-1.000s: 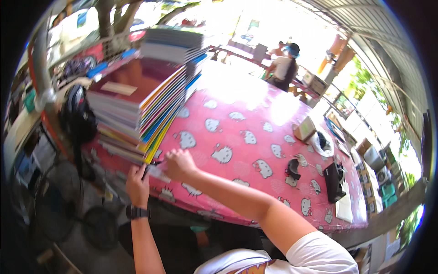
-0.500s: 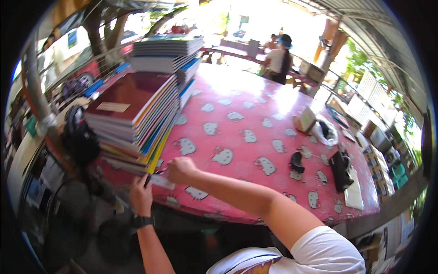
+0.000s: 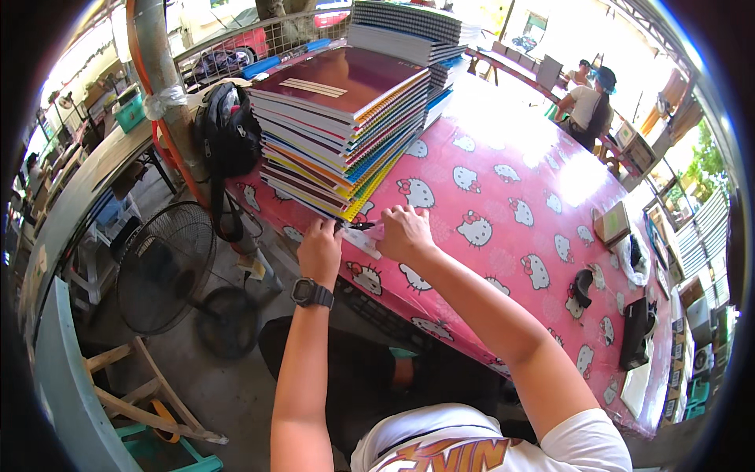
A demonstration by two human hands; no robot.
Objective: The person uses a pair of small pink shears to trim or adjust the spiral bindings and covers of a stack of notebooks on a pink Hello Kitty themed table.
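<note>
1. Head view, hands: the left hand [image 3: 320,252] is at the near edge of the bench [image 3: 491,263], its fingers clamped on a small black object [image 3: 361,226] whose exact kind cannot be told. The right hand [image 3: 406,234] is curled just to the right, the two a little apart; whether its fingers grip anything is hidden, though something thin and pinkish shows beside its fingertips. A dark watch [image 3: 311,293] is on the left wrist.
2. Head view, things at the hands: the small black object lies between them, just beside the near corner of a tall stack of notebooks [image 3: 344,153]. A whitish strip [image 3: 363,244] lies below it on the patterned pink cover of the bench. The stack has coloured edges and a glossy maroon cover on top, with pale narrow strips [image 3: 313,86] on it.
3. Head view, surroundings: farther off behind the stack stand more notebooks, spiral-bound [image 3: 409,27]. To the left are a black bag [image 3: 228,130] and, lower down, a standing fan [image 3: 167,267]. On the right part of the bench are a curved black item [image 3: 582,289] and a black case [image 3: 635,334]. Two people [image 3: 586,110] are at the far right.
</note>
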